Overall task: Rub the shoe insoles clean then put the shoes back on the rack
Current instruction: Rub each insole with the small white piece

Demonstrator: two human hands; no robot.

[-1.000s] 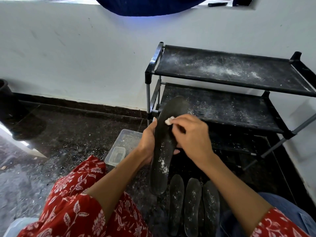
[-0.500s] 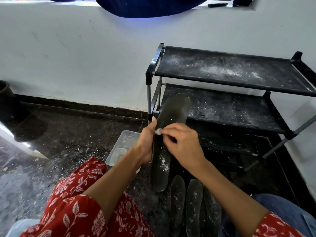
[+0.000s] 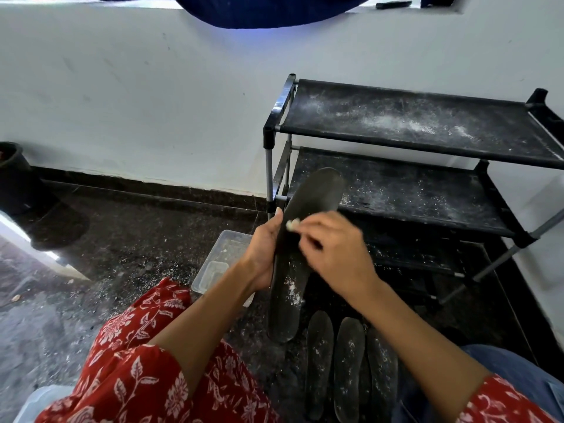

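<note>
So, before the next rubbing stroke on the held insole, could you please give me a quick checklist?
1. Left hand grips the held insole: ok.
2. Right hand pinches the white wad against it: ok.
3. Insole free of white powder: not ok, specks near the lower end.
4. Three insoles on the floor clean: not ok, speckled.
5. Rack shelves clean: not ok, dusty.
6. Shoes within reach: cannot tell.

Left hand (image 3: pixel 264 254): palm turned right, thumb up along left edge of insole (image 3: pixel 297 254), fingers wrapped behind it, gripping. Left forearm bare, reaching up from lower left. Right hand (image 3: pixel 337 254): back facing camera, blurred, fingers (image 3: pixel 308 228) curled, pinching small white wad (image 3: pixel 292 223) against insole face. Right forearm bare, angled in from lower right.
</note>
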